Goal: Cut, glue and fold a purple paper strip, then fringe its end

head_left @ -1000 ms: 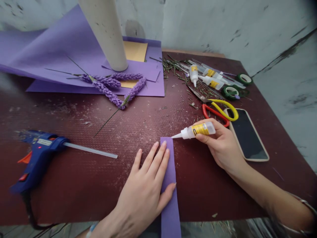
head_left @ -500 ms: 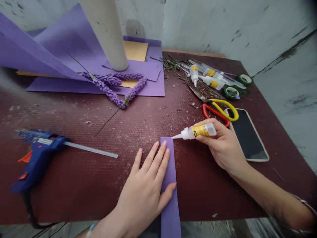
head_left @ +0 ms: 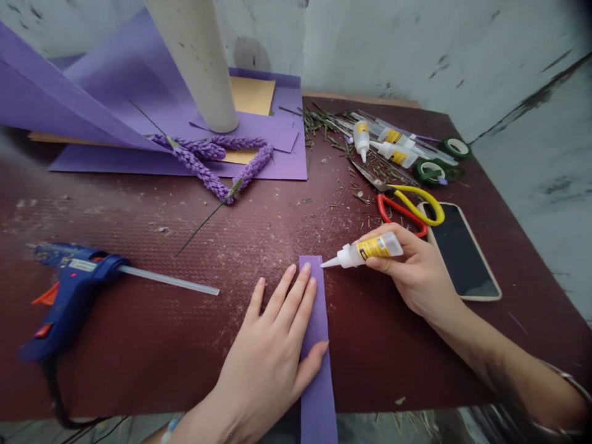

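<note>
Fingers of the person's left hand (head_left: 266,351) are, in the head view, laid flat and a little apart from each other. Two fingertips and the thumb rest upon a long, narrow strip of purple paper (head_left: 318,320), which lies on the dark red, textured table (head_left: 268,225), with its near end reaching past the table's edge. The right hand (head_left: 419,271) has its thumb and fingers clamped around a small, translucent plastic bottle with a yellow label (head_left: 372,248). This bottle is tilted, and its white nozzle points at the right border of the strip, close to the far end; whether it touches, one cannot tell exactly. Just beyond this hand are scissors with one red and one yellow handle (head_left: 420,200) and a dark-screened phone in a pale case (head_left: 467,253).
</note>
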### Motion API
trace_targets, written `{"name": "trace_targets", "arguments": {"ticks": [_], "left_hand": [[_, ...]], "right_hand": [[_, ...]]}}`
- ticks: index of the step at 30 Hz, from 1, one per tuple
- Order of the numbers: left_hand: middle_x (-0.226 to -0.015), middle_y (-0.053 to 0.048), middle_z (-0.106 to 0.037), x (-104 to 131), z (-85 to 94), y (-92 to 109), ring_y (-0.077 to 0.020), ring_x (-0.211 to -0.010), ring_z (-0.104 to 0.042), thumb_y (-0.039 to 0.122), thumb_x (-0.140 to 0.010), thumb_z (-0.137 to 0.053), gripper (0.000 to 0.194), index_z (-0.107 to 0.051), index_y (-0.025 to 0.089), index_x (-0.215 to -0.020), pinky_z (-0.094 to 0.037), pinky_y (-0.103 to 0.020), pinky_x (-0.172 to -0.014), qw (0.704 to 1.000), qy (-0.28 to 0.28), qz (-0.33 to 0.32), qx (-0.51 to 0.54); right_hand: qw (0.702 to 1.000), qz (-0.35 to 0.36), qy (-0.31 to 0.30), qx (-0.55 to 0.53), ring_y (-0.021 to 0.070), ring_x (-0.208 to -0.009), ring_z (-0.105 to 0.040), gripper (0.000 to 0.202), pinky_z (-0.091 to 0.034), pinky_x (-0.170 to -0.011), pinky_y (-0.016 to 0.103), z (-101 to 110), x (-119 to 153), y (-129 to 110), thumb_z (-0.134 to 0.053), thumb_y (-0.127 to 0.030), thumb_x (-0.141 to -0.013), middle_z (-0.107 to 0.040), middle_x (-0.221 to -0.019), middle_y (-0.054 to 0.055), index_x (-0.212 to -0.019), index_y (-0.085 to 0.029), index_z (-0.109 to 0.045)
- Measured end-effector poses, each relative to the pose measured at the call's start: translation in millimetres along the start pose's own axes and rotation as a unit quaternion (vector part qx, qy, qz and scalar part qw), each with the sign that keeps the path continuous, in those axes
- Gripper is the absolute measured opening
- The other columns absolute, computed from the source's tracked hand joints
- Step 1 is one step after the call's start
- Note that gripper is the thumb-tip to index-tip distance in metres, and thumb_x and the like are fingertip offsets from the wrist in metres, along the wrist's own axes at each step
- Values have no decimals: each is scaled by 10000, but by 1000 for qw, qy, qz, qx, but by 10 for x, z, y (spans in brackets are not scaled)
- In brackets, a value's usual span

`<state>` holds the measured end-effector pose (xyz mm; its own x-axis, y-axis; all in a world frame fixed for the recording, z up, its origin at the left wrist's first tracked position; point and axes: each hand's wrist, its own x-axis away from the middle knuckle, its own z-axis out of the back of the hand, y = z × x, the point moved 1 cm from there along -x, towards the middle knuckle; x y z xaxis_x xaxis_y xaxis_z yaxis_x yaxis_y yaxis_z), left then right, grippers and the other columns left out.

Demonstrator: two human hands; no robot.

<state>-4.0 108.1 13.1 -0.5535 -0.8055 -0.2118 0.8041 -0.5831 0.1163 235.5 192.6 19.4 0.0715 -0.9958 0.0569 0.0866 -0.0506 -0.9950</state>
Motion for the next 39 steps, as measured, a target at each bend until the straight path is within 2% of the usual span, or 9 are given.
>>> {"name": "trace_targets", "arguments": {"ticks": [4,10,15,20,28,35,39], "left_hand": [[-1645,-101,-438,3,-1,1,-299,-1508,-404,467,-1067,-390,614,-472,85,-1542,-147,-468,-1260,1000,-4,3,5],[-1638,-107,-448,-2,-7,2,-298,-1510,-400,471,-1069,-386,615,-480,82,-1537,-121,-463,-1268,1000,-6,4,6],[-1632,-103,-459,-4,4,8,-295,-1502,-412,467,-1071,-382,608,-491,85,-1530,-134,-460,-1267,1000,-4,2,1],[-1628,-103,-465,-4,2,13,-296,-1491,-430,460,-1071,-381,604,-490,81,-1529,-169,-464,-1252,1000,0,3,-2],[-1638,-103,-451,-5,-8,3,-304,-1501,-418,471,-1067,-400,619,-469,83,-1544,-205,-482,-1247,1000,-6,3,4],[-1633,-101,-455,-3,-11,2,-298,-1502,-418,470,-1071,-383,612,-477,86,-1539,-165,-467,-1255,1000,-7,1,2],[-1625,-101,-469,-3,1,5,-300,-1497,-426,466,-1073,-373,610,-484,83,-1534,-191,-473,-1245,1000,-7,-2,-4]], "right_hand": [[1000,6,3,-2,187,-827,-677,302,-556,-797,314,1,4,-2,-943,-358,-699,-745,-903,-8,-919,-276,-752],[1000,12,24,15,214,-878,-697,324,-573,-862,365,-19,-37,8,-931,-408,-707,-749,-950,3,-928,-277,-733],[999,13,1,29,224,-872,-702,305,-580,-853,378,5,-27,11,-905,-422,-742,-753,-941,13,-945,-270,-735],[999,10,-22,23,207,-816,-680,289,-565,-785,340,17,7,-15,-919,-400,-727,-747,-887,14,-906,-254,-744],[998,14,-48,34,209,-809,-669,253,-557,-792,339,73,46,15,-902,-414,-752,-723,-886,10,-906,-274,-757],[998,17,-58,17,199,-844,-670,230,-558,-880,352,55,53,4,-908,-381,-757,-719,-880,-7,-909,-285,-764],[997,23,-71,19,182,-820,-668,219,-556,-909,352,42,49,-3,-908,-367,-763,-722,-871,-12,-909,-281,-769]]}}
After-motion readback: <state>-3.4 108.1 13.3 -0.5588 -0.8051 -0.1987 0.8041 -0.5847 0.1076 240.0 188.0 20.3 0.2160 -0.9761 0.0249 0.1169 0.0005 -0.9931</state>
